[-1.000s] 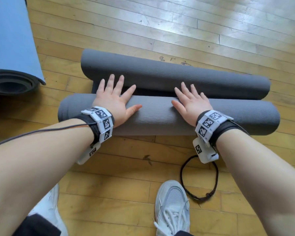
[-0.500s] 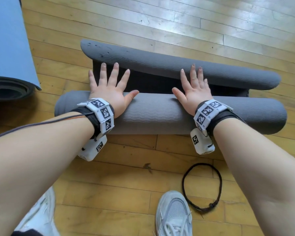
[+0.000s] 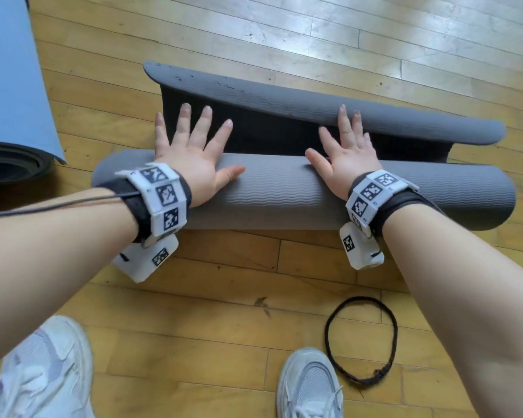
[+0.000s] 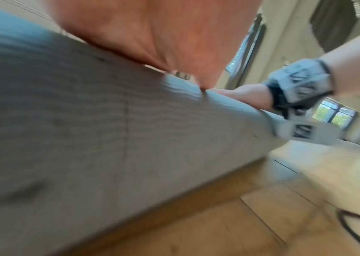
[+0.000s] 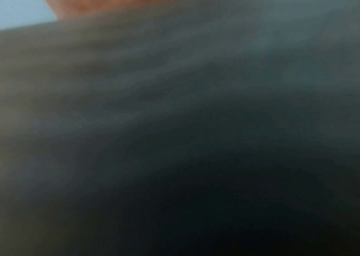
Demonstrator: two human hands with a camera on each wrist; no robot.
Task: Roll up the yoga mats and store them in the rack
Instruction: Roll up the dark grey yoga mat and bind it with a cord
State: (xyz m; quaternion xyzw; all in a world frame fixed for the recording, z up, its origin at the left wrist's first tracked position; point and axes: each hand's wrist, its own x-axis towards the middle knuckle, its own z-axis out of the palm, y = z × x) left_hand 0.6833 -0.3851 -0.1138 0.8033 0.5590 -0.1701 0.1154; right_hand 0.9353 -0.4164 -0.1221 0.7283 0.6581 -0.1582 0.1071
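A grey yoga mat [image 3: 284, 191] lies across the wooden floor, its near part wound into a thick roll. The far end of the mat [image 3: 314, 107] curls up on its own, with a dark strip of mat between. My left hand [image 3: 194, 149] presses flat on the roll's left part, fingers spread and straight. My right hand [image 3: 344, 146] presses flat on the right part, fingertips reaching the curled far end. In the left wrist view the grey mat [image 4: 87, 129] fills the frame under my palm. The right wrist view is dark and blurred against the mat [image 5: 196, 121].
A blue yoga mat [image 3: 9, 86], partly rolled with a dark inner side, lies at the left edge. A black elastic loop [image 3: 361, 339] lies on the floor near my right shoe [image 3: 308, 387]. My left shoe [image 3: 40, 372] is at the bottom left. No rack is in view.
Both hands have slid forward over the roll toward the far end. The far curled end has moved away from the roll, opening a wider dark strip between them.
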